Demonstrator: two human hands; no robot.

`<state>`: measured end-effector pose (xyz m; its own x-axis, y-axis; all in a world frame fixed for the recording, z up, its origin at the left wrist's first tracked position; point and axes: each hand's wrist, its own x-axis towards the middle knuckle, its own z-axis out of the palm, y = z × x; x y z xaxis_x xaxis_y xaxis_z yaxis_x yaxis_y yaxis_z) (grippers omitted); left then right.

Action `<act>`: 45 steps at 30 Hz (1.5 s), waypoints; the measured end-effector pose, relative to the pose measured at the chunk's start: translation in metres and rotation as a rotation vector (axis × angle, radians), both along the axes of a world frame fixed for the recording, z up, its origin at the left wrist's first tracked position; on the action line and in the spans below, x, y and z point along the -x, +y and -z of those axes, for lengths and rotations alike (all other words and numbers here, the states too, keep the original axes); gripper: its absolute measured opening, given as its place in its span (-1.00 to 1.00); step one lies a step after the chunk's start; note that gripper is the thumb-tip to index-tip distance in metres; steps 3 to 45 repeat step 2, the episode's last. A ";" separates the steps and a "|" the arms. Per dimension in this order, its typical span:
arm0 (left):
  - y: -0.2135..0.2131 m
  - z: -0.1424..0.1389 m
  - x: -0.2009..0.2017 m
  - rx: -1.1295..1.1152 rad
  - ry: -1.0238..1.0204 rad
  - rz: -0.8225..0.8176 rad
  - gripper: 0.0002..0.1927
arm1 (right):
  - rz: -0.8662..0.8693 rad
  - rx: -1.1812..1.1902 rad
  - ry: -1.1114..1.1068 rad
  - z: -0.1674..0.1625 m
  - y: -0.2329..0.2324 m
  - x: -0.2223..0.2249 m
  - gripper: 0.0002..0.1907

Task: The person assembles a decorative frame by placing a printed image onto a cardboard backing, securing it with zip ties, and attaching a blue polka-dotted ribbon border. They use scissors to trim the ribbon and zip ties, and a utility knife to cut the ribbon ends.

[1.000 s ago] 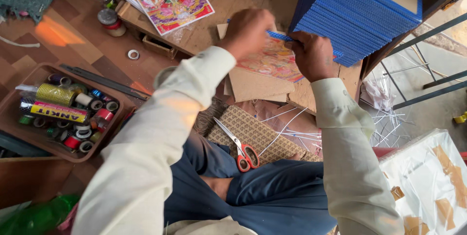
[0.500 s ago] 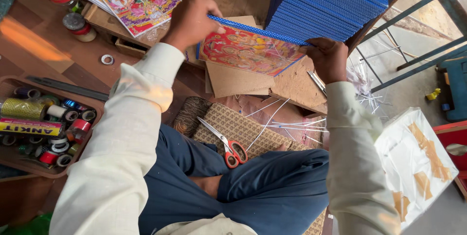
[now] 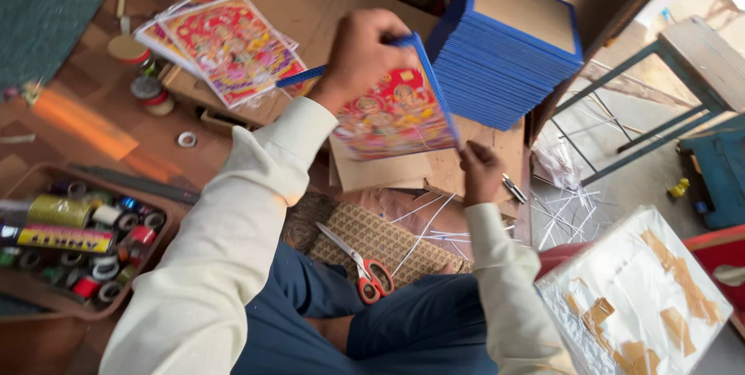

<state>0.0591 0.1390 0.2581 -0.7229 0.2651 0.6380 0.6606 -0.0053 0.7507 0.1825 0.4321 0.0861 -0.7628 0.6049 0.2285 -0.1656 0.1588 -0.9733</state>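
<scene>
The left hand grasps the top edge of a blue-framed colourful picture, tilted up just in front of the stack of blue frames. The right hand pinches its lower corner. I'd judge steady support at both edges keeps it flat. Scissors lie below, near the knee.

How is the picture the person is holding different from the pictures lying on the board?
The held picture has a blue frame edge; the loose pictures show none. The held one is tilted up between the left hand and right hand; the loose ones lie flat, fanned in a pile. Both show bright red and yellow figures.
</scene>
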 end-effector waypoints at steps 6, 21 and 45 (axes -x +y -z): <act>0.021 -0.026 -0.021 0.244 0.157 -0.130 -0.81 | 0.052 -0.162 0.066 0.025 -0.010 0.003 -0.57; 0.021 -0.026 -0.021 0.244 0.157 -0.130 -0.81 | 0.052 -0.162 0.066 0.025 -0.010 0.003 -0.57; 0.021 -0.026 -0.021 0.244 0.157 -0.130 -0.81 | 0.052 -0.162 0.066 0.025 -0.010 0.003 -0.57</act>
